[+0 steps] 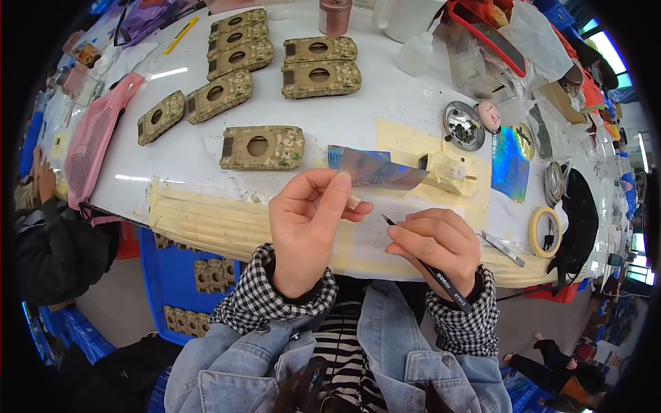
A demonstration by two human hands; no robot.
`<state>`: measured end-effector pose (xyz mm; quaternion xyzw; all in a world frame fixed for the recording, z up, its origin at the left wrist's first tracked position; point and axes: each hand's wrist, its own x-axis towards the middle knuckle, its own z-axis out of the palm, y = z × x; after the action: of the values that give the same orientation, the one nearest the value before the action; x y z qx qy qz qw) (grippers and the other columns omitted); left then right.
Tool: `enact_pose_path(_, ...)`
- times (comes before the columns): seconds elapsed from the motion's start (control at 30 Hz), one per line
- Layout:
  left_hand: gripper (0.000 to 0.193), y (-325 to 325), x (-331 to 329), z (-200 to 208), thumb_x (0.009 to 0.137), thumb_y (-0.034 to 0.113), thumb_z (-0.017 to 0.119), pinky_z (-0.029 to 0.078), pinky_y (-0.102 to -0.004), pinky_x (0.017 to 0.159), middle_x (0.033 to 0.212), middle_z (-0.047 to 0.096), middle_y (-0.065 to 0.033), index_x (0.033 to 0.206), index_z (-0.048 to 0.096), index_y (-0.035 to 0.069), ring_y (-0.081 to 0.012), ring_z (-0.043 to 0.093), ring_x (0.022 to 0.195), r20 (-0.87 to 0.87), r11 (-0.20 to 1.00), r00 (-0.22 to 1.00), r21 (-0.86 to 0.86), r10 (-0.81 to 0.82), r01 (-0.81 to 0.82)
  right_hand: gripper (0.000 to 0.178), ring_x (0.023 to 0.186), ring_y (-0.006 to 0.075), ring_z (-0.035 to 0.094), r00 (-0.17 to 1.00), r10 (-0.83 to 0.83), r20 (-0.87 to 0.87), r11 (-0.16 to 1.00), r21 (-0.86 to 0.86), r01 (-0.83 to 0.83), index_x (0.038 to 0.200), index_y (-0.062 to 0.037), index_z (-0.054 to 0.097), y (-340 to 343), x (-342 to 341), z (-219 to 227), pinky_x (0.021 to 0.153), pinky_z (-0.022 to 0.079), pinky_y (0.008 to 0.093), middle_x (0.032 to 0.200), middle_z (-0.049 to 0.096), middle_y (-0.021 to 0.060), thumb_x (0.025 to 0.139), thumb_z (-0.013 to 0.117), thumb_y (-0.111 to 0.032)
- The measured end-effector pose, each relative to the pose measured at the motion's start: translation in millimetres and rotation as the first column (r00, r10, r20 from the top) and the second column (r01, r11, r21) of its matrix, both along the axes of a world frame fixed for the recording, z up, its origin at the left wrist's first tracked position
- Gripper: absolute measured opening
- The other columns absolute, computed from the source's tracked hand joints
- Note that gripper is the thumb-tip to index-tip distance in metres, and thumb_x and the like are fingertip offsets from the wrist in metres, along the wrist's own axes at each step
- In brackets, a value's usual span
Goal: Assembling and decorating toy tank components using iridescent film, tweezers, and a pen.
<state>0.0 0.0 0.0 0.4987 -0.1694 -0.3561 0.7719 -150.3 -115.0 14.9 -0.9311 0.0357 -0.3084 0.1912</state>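
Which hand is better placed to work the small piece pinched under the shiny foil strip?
Right hand, probably: its black tweezers point at the small cream piece, which the left hand already pinches with the holographic foil strip.

Tank hulls (262, 147) sit on the table (385, 103) behind the left hand (308, 224), tape roll (545, 232) off right, mesh bag (93, 138) hanging on the left edge.

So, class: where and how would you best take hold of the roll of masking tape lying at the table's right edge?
Grip the roll of masking tape by its ring wall, probably one finger through the open centre and thumb outside, coming from above. It lies flat, hole up, apart from the tweezers to its left.
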Motion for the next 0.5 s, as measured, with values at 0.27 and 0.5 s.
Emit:
enact_pose_path(0.27, 0.013, 0, 4, -1, 0.094, 0.012, 0.056, 0.056, -0.0279, 0.063, 0.08, 0.064, -0.0046, 0.096, 0.06, -0.001, -0.0155, 0.066, 0.067, 0.023, 1.0, 1.0, -0.025, 0.009, -0.008, 0.029, 0.08, 0.0221, 0.063, 1.0, -0.002, -0.032, 0.994, -0.108, -0.002, 0.094, -0.0041, 0.067, 4, 6, -13, 0.067, 0.053, 0.0322, 0.085, 0.065, 0.007, 0.067, 0.074, -0.012)
enact_pose_path(0.5, 0.013, 0, -1, -2, 0.094, 0.012, 0.056, 0.056, -0.0278, 0.063, 0.081, 0.064, -0.0045, 0.096, 0.059, -0.001, -0.0162, 0.066, 0.067, 0.0, 0.999, 1.0, -0.038, 0.008, -0.008, 0.028, 0.086, 0.0237, 0.063, 0.989, 0.008, -0.145, 0.992, -0.127, -0.027, 0.095, -0.0021, 0.064, 5, 4, -3, 0.071, 0.053, 0.0335, 0.09, 0.065, 0.0093, 0.07, 0.072, -0.013)
